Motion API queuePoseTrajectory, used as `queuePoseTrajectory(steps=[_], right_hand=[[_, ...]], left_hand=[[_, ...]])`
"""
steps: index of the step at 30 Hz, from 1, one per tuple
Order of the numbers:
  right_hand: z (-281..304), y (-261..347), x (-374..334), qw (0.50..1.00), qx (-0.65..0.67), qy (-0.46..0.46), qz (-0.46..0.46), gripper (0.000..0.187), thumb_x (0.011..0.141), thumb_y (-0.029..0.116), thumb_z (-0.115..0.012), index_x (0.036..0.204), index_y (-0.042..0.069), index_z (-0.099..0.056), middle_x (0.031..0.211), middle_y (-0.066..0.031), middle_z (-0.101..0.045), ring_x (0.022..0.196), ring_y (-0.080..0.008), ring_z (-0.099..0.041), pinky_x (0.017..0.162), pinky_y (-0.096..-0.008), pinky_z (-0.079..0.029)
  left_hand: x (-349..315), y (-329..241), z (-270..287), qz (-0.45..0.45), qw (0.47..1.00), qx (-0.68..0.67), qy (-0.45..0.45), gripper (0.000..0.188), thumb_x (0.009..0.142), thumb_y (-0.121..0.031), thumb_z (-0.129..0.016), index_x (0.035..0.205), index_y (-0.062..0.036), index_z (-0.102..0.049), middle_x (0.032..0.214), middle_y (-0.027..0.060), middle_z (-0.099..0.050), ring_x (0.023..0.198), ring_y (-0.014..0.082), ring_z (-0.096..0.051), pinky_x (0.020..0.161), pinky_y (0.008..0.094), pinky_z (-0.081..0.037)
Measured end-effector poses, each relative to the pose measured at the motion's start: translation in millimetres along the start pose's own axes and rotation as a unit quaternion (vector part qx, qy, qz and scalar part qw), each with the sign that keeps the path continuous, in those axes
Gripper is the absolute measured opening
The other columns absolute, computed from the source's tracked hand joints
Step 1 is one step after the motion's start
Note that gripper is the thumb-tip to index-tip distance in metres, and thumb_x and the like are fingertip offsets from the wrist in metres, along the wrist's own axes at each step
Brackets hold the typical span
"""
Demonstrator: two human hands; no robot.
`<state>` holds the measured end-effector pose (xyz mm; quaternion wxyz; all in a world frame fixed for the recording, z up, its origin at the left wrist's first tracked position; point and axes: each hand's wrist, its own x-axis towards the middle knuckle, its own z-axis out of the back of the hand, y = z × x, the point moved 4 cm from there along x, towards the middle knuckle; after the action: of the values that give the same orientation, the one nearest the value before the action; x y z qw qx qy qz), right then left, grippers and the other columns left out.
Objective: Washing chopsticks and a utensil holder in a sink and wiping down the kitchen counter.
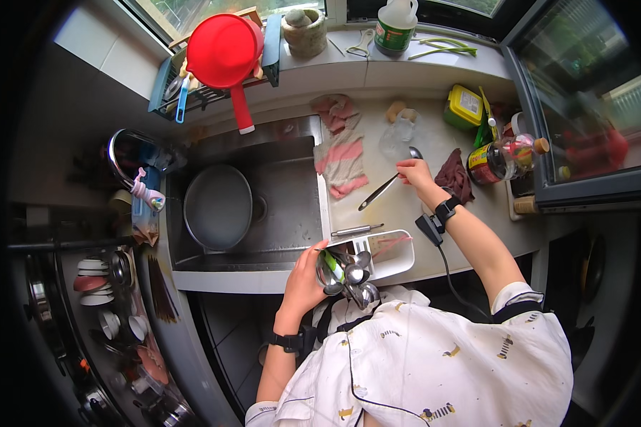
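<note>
Head view: a long-handled metal spoon (383, 191) is held by the right hand (414, 173) above the counter (434, 231), its fingers closed on it close to the bowl, with the handle slanting down toward the sink (285, 196). By the left hand (305, 279), a bunch of spoons (355, 273) is gripped at the counter's near edge, the fingers curled around its left side — whether the container's wall is also grasped cannot be told. Just beside the bunch, the white container (404, 265) is seen, with thin reddish sticks inside. A slim metal tool (356, 230) is laid behind it. Farther back, a striped cloth (343, 162) is draped by the sink's right rim, and a dark red cloth (454, 178) is left crumpled right of the right hand. In the sink, a round grey pan (218, 208) is set.
</note>
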<state>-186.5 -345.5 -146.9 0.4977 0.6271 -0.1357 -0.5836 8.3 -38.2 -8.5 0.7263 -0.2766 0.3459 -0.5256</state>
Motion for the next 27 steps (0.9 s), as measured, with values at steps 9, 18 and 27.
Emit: queuePoseTrajectory(steps=[9, 18, 27], right_hand=[[-21, 97, -188, 0.931, 0.079, -0.026, 0.356, 0.008, 0.085, 0.000, -0.064, 0.089, 0.002, -0.058, 0.085, -0.0040, -0.064, 0.068, -0.0112, -0.060, 0.060, -0.0240, -0.049], [-98, 80, -227, 0.747, -0.209, 0.220, 0.592, 0.018, 0.076, 0.006, -0.070, 0.094, 0.006, -0.067, 0.093, -0.0084, -0.066, 0.085, -0.0267, -0.063, 0.076, -0.0377, -0.051], [-90, 71, -217, 0.757, -0.337, 0.245, 0.504, 0.018, 0.081, 0.007, -0.063, 0.099, 0.006, -0.063, 0.104, -0.0075, -0.063, 0.102, -0.0284, -0.058, 0.088, -0.0388, -0.046]], left_hand=[[-6, 4, 3, -0.018, 1.000, 0.008, -0.020, 0.079, 0.065, -0.017, -0.079, 0.134, -0.0107, -0.042, 0.128, 0.0136, -0.053, 0.117, 0.0350, -0.051, 0.096, 0.0414, -0.045], [-8, 15, -2, 0.001, 1.000, -0.015, -0.015, 0.103, 0.061, -0.024, -0.084, 0.144, -0.0004, -0.026, 0.134, 0.0202, -0.049, 0.122, 0.0356, -0.049, 0.101, 0.0410, -0.043], [-1, 30, -18, -0.029, 0.992, -0.119, -0.011, 0.104, 0.059, -0.021, -0.086, 0.142, 0.0028, -0.028, 0.131, 0.0200, -0.052, 0.122, 0.0313, -0.051, 0.103, 0.0380, -0.041]])
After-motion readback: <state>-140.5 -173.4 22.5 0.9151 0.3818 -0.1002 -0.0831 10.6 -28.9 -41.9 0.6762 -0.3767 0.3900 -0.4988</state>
